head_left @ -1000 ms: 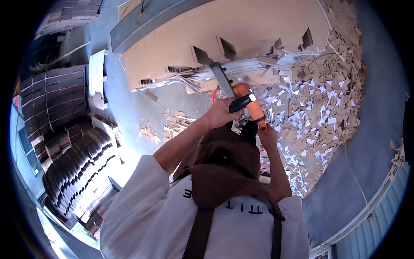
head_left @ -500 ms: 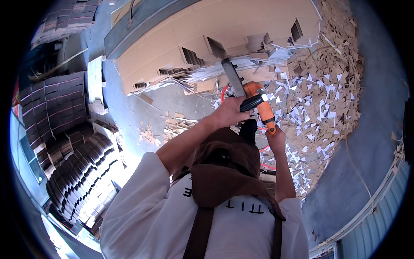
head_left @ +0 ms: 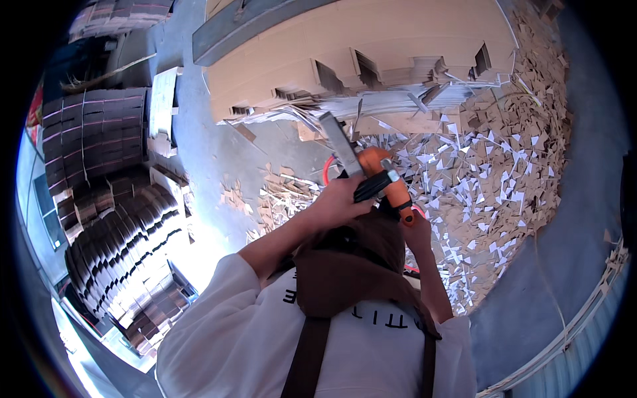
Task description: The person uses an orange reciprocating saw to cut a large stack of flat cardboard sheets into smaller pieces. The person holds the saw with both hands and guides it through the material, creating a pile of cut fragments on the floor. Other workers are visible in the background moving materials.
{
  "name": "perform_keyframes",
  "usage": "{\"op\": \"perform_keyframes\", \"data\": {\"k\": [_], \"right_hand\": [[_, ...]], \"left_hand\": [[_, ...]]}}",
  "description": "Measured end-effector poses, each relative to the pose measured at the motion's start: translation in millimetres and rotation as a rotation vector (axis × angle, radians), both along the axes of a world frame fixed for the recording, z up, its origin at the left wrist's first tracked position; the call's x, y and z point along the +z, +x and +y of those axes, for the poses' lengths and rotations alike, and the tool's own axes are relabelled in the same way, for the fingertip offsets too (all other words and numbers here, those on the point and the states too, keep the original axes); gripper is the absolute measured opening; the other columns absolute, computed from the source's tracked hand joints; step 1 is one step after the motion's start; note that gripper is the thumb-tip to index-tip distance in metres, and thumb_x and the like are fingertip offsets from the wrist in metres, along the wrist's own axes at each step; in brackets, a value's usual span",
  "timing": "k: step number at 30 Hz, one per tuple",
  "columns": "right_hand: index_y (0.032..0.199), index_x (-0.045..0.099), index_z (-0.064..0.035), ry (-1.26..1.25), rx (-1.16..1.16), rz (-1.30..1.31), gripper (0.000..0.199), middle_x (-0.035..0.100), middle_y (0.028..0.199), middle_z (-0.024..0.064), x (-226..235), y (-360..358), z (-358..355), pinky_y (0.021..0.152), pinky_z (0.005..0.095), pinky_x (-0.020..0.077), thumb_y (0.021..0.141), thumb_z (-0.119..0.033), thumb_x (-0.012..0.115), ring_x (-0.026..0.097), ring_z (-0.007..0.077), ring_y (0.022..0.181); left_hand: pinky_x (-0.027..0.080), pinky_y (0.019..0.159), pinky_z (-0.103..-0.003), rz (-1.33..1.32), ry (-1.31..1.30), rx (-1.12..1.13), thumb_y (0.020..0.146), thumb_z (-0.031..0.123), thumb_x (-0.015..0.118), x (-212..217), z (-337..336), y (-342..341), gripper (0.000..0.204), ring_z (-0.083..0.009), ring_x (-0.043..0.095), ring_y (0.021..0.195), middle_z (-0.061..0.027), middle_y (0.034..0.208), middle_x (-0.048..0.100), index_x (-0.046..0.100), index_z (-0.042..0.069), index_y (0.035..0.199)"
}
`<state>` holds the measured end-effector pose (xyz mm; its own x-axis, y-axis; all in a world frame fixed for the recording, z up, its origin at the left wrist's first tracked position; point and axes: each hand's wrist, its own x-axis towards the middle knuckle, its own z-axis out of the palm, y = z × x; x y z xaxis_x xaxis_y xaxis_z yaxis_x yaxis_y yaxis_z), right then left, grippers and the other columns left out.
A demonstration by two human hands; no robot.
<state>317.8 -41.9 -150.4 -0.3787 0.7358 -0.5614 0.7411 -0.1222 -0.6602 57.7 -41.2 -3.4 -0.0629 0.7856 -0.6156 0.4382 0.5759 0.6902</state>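
Observation:
An orange handheld power tool (head_left: 397, 192) with a long flat grey bar (head_left: 340, 140) is held in front of my chest, the bar pointing up and to the left. Its black side handle (head_left: 371, 187) is wrapped by my left hand (head_left: 338, 200). At the rear end of the orange body, my right hand (head_left: 416, 229) is closed around it, its fingers partly hidden. The bar's tip lies just short of the near edge of a large stack of cardboard sheets (head_left: 279, 63), whose side shows several notched openings. A red hose (head_left: 327, 169) curves beside the tool.
Brown and white cardboard scraps (head_left: 484, 166) cover the floor below and right of the stack. Bundled dark cardboard stacks (head_left: 96, 136) stand at the left. A grey beam (head_left: 245, 30) lies across the big stack's far left. Corrugated metal wall (head_left: 584, 345) runs at lower right.
The tool has drawn back from the stack's edge toward my body and shifted left along it, both hands moving with it. The whole view has turned slightly.

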Motion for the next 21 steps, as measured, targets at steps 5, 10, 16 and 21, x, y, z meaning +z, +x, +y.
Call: {"op": "perform_keyframes", "data": {"k": [5,10,16,21], "right_hand": [[0.091,0.060,-0.0050,0.051,-0.045,0.033,0.027,0.065,0.075,0.0184,15,-61,-20,0.063,0.0455,0.0490,0.072,-0.023,0.068,0.064,0.0380,0.076],[0.086,0.059,-0.0044,0.079,-0.133,-0.042,0.024,0.064,0.072,0.0183,-12,-90,-60,0.061,0.0463,0.0488,0.072,-0.022,0.068,0.063,0.0393,0.071],[0.087,0.059,-0.0025,0.027,-0.247,-0.071,0.024,0.063,0.070,0.0194,0,-95,-107,0.061,0.0447,0.0488,0.073,-0.020,0.069,0.063,0.0390,0.070],[0.089,0.059,-0.0011,0.123,-0.266,-0.030,0.028,0.063,0.070,0.0195,8,-123,-90,0.061,0.0450,0.0491,0.070,-0.019,0.070,0.063,0.0393,0.071]], "left_hand": [[0.049,0.071,-0.031,-0.021,0.037,0.045,0.078,0.021,0.068,26,-20,-52,0.035,-0.0188,0.063,0.071,-0.0132,0.074,0.063,0.059,-0.002,0.103],[0.046,0.065,-0.032,-0.078,0.056,-0.096,0.079,0.019,0.066,-30,-12,-100,0.026,-0.0174,0.059,0.069,-0.0109,0.072,0.060,0.058,-0.002,0.092],[0.046,0.064,-0.034,-0.184,0.131,-0.179,0.077,0.021,0.068,-13,-34,-108,0.027,-0.0239,0.060,0.066,-0.0132,0.071,0.060,0.058,-0.001,0.090],[0.046,0.063,-0.034,-0.050,0.204,-0.214,0.077,0.023,0.069,-15,-28,-123,0.029,-0.0269,0.060,0.065,-0.0148,0.069,0.060,0.058,-0.001,0.089]]}}
